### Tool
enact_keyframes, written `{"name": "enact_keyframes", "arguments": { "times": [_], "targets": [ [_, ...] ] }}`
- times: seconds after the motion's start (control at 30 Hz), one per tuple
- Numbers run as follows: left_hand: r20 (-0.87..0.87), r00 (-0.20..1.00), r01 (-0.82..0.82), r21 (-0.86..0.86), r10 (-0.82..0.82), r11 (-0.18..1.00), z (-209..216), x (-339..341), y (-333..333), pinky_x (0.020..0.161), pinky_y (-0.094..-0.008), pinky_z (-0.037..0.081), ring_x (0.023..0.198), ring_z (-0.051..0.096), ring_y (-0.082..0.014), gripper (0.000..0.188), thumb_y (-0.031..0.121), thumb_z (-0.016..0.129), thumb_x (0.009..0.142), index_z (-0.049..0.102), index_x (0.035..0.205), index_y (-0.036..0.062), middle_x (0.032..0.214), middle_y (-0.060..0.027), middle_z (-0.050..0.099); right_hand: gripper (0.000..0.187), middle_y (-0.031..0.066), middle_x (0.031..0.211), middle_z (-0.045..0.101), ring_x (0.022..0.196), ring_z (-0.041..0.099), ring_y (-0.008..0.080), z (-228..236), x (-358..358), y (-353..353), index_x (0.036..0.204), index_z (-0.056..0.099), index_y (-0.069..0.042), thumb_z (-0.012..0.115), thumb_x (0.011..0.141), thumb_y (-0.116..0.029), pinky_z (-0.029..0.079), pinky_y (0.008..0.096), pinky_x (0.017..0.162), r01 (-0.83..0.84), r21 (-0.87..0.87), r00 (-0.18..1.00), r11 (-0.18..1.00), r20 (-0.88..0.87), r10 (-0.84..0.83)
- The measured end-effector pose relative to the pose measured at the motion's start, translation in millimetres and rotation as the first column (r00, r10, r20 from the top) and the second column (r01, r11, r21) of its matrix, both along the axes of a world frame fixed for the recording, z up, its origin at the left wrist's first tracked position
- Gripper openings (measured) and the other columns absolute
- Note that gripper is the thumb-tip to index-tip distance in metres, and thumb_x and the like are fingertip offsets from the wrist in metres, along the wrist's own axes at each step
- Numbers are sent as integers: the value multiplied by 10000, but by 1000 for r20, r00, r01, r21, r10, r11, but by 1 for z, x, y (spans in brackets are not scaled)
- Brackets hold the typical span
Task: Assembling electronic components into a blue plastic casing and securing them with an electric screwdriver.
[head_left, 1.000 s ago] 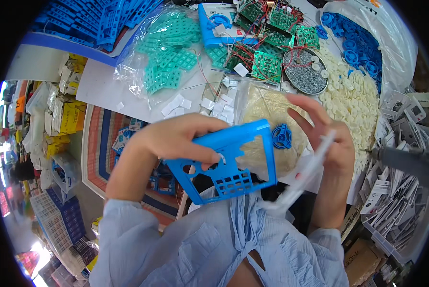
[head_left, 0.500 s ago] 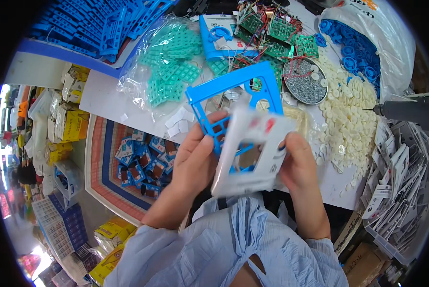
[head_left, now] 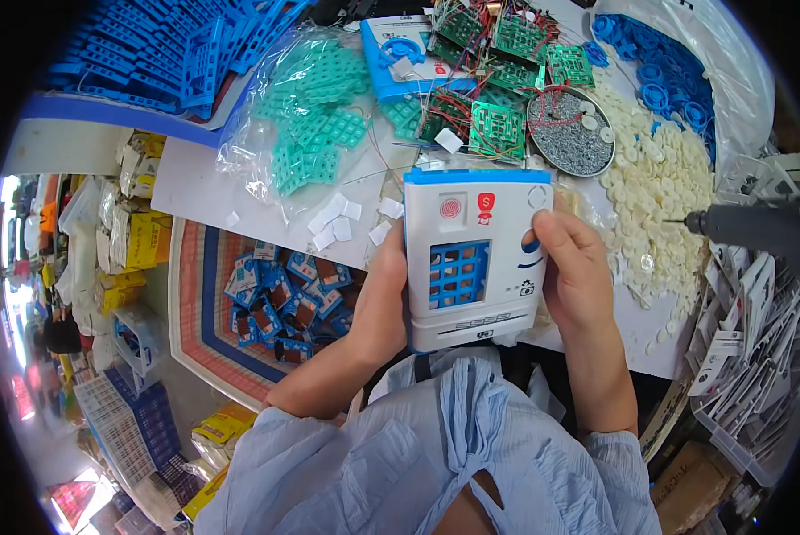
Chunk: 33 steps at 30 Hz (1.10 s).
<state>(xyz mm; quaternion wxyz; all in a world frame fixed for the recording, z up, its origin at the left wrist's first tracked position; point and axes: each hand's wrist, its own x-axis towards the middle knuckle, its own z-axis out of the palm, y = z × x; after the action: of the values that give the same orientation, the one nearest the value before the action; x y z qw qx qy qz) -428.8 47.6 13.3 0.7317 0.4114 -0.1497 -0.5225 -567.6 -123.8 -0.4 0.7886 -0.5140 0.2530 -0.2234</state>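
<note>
Both hands hold a white plastic front panel (head_left: pixel 507 259) together with a blue plastic frame (head_left: pixel 471 176) behind it, tilted up before my chest. Red and black symbols mark the panel, and the blue grid of the frame shows through its window. My left hand (head_left: pixel 384 299) is closed on the left edge, its fingers mostly hidden behind. My right hand (head_left: pixel 577 267) grips the right edge, thumb near the round opening. Beyond the panel lie green circuit boards (head_left: pixel 498 129) with red wires and small white square pads (head_left: pixel 333 214).
Green keypad sheets (head_left: pixel 320 107) lie in clear plastic at the back left, near stacked blue frames (head_left: pixel 141 53). A tray of screws (head_left: pixel 569 143) stands by heaped cream discs (head_left: pixel 645 196). At right are an electric screwdriver (head_left: pixel 748 227) and a bin of white panels (head_left: pixel 748 357).
The white panel and blue frame, apart at an angle before, are now lined up together. The panel has turned upright, facing me, and my left hand has shifted to its side edge.
</note>
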Motion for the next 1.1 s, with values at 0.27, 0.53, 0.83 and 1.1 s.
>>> {"name": "enact_keyframes", "arguments": {
  "times": [0.27, 0.53, 0.83, 1.1],
  "targets": [
    [25, 987, -160, 60, 158, 985, -6, 9, 7, 1058, -430, 505, 1236, 620, -281, 663, 11, 531, 905, 305, 1528, -12, 1402, -202, 564, 482, 199, 1445, 493, 1214, 578, 222, 7, -9, 17, 1369, 489, -2, 699, 943, -80, 459, 342, 1040, 153, -110, 944, 982, 310, -112],
    [-3, 994, -110, 184, 112, 977, -8, 18, 7, 1071, -431, 505, 1274, 601, -322, 741, -36, 451, 800, 318, 1529, -52, 1421, -249, 550, 904, 196, 1509, 452, 1331, 525, 237, 6, -24, 21, 1612, 106, -25, 678, 913, 4, 438, 365, 1086, -195, 174, 964, 965, 217, 155],
    [-53, 993, -102, 131, 110, 986, -10, 11, 6, 1057, -490, 529, 1262, 619, -363, 668, 4, 482, 868, 315, 1511, -64, 1426, -263, 547, 827, 166, 1438, 499, 1300, 526, 216, 5, -22, 35, 1609, 110, 3, 625, 962, -18, 419, 349, 1090, -119, 68, 966, 991, 240, 99],
    [-5, 989, -144, 134, 146, 981, -12, 8, 7, 1063, -470, 518, 1258, 616, -347, 606, 41, 485, 906, 344, 1486, -63, 1411, -248, 556, 776, 216, 1492, 425, 1358, 462, 256, 2, -21, 40, 1590, 128, 48, 610, 998, -92, 375, 366, 1126, -101, -70, 967, 992, 225, 115]
  ]
}}
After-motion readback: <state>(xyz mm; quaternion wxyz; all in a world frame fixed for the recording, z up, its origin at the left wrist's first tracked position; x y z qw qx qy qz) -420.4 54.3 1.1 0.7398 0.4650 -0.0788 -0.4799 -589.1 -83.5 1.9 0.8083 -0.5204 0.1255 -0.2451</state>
